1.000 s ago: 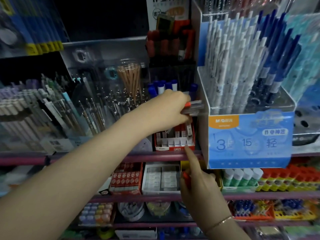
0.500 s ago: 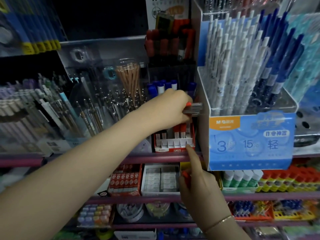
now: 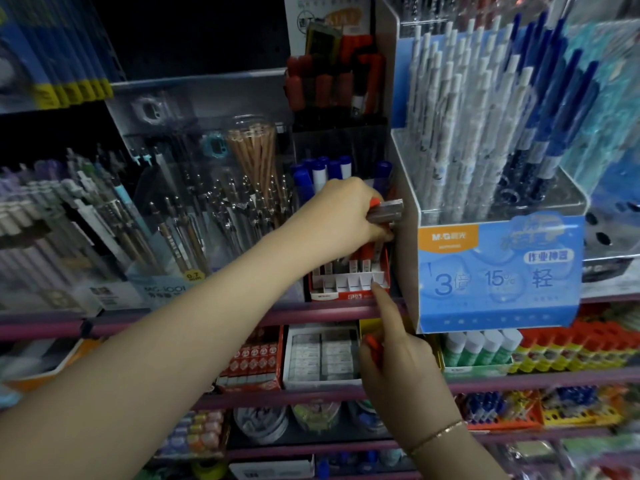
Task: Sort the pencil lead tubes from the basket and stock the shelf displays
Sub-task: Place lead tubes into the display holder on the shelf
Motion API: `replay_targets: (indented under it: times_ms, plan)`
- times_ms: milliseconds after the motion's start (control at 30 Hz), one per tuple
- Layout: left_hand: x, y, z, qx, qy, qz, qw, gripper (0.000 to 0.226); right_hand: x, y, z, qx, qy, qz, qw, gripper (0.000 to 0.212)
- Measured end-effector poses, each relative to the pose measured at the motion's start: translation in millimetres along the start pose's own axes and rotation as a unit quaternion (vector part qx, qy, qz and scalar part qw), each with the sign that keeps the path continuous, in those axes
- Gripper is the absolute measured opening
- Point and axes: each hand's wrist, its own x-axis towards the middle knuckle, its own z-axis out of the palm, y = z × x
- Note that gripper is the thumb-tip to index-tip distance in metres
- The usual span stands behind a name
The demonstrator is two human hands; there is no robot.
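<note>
My left hand (image 3: pixel 341 216) grips a bundle of clear pencil lead tubes (image 3: pixel 389 211) with red ends, held level just above a small red display box (image 3: pixel 346 289) on the purple shelf. Several lead tubes stand upright in the box's white slots. My right hand (image 3: pixel 398 362) is below, its index finger stretched up to touch the box's front right corner; the other fingers curl, and something red shows among them. The basket is out of view.
A tall blue pen display (image 3: pixel 495 271) stands right beside the box. Compasses and pencils (image 3: pixel 214 216) fill the shelf to the left, blue-capped markers (image 3: pixel 325 171) stand behind. Eraser boxes (image 3: pixel 322 355) and glue sticks (image 3: pixel 481 348) sit one shelf lower.
Both hands stay almost still. The left hand's tube bundle has dipped slightly towards the red box; the right index finger keeps its place at the box's front.
</note>
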Motion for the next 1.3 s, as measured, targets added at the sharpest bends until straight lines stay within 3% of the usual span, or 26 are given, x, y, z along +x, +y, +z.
replay_targets:
  times_ms: [133, 267, 467, 533, 600, 733, 833, 933, 1133, 1300]
  plan:
    - [0, -2, 3, -0.016, 0.007, -0.007, 1.0, 0.014, 0, -1, 1, -0.002, 0.007, -0.001, 1.0, 0.074]
    - [-2, -5, 4, -0.058, 0.021, -0.024, 0.998, 0.031, 0, -1, 1, -0.009, 0.017, -0.002, 1.0, 0.073]
    - [-5, -2, 5, -0.025, 0.026, -0.009, 0.999, 0.02, -1, -2, 4, -0.011, 0.02, 0.0, 1.0, 0.073]
    - [-5, -2, 3, -0.032, 0.021, -0.012, 0.999, 0.029, -1, -1, 4, -0.014, 0.023, 0.007, 1.0, 0.074]
    - [-5, -3, 3, -0.044, 0.026, -0.017, 0.999, 0.035, -1, -2, 5, -0.044, 0.025, 0.019, 0.999, 0.078]
    - [-5, -5, 8, -0.06, 0.037, -0.013, 0.997, 0.023, 2, -8, 7, -0.159, 0.022, 0.063, 0.985, 0.093]
    - [-3, -6, 7, -0.051, 0.03, -0.017, 0.998, 0.023, 10, -11, 7, -0.195, 0.02, 0.089, 0.977, 0.09]
    - [-2, -3, 3, -0.019, 0.014, -0.009, 1.0, 0.033, 18, -13, 6, -0.2, 0.019, 0.117, 0.973, 0.085]
    - [7, 0, -9, 0.08, -0.028, 0.011, 0.996, 0.028, 19, -16, 12, -0.182, 0.021, 0.139, 0.973, 0.087]
    - [4, -6, -2, 0.013, -0.006, -0.01, 1.0, 0.034, 26, -15, 17, -0.153, 0.028, 0.133, 0.979, 0.086]
